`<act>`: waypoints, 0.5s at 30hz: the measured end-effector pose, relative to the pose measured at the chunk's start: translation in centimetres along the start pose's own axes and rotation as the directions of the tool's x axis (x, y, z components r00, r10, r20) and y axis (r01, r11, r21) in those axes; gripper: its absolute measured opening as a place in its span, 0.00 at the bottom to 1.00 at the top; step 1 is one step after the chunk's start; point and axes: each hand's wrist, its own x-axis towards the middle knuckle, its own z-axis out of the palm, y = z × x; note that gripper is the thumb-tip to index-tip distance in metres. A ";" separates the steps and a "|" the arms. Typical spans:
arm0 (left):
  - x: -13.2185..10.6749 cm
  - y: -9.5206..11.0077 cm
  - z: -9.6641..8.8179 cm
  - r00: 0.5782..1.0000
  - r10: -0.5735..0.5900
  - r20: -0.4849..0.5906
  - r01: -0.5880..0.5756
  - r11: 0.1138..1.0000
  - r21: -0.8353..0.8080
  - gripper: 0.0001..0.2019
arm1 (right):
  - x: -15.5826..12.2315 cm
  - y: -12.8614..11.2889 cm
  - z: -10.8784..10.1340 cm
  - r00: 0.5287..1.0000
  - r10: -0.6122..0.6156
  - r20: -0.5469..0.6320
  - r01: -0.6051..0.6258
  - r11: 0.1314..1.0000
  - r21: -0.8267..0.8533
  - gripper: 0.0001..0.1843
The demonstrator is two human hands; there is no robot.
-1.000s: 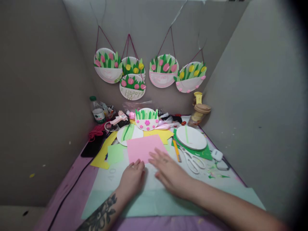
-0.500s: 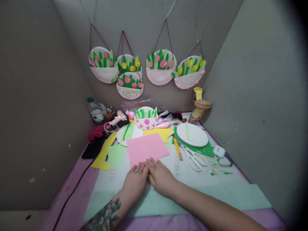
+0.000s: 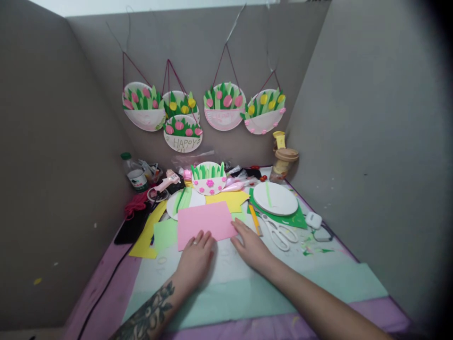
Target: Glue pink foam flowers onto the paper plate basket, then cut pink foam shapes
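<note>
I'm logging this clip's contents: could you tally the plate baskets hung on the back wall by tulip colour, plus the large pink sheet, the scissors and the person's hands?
Hung baskets with pink tulips: 3
Hung baskets with yellow tulips: 2
Large pink sheet: 1
Scissors: 1
Hands, left hand and right hand: 2
Total: 9

pink sheet (image 3: 207, 218): part-hidden by left fingers (image 3: 200, 239) | right forearm (image 3: 311, 304): cut off below | bottle label (image 3: 137, 181): illegible
</note>
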 end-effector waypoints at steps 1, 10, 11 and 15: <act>0.7 0.1 0.3 0.999 0.036 -0.006 -0.036 0.999 -0.007 0.20 | 0.2 0.4 -0.3 0.998 0.023 -0.056 -0.025 0.999 -0.035 0.23; 5.3 0.3 1.7 0.976 0.196 -0.091 -0.202 0.978 -0.056 0.17 | 2.9 5.0 -2.4 0.940 0.333 -0.067 -0.339 0.898 -0.281 0.17; 5.4 0.2 1.8 0.977 0.186 -0.101 -0.193 0.979 -0.067 0.17 | 2.7 5.2 -2.5 0.933 0.353 -0.065 -0.357 0.895 -0.268 0.17; 5.5 -0.3 1.6 0.984 0.128 -0.124 -0.145 0.979 -0.144 0.14 | 1.3 6.1 -3.2 0.933 0.350 -0.082 -0.358 0.927 -0.113 0.17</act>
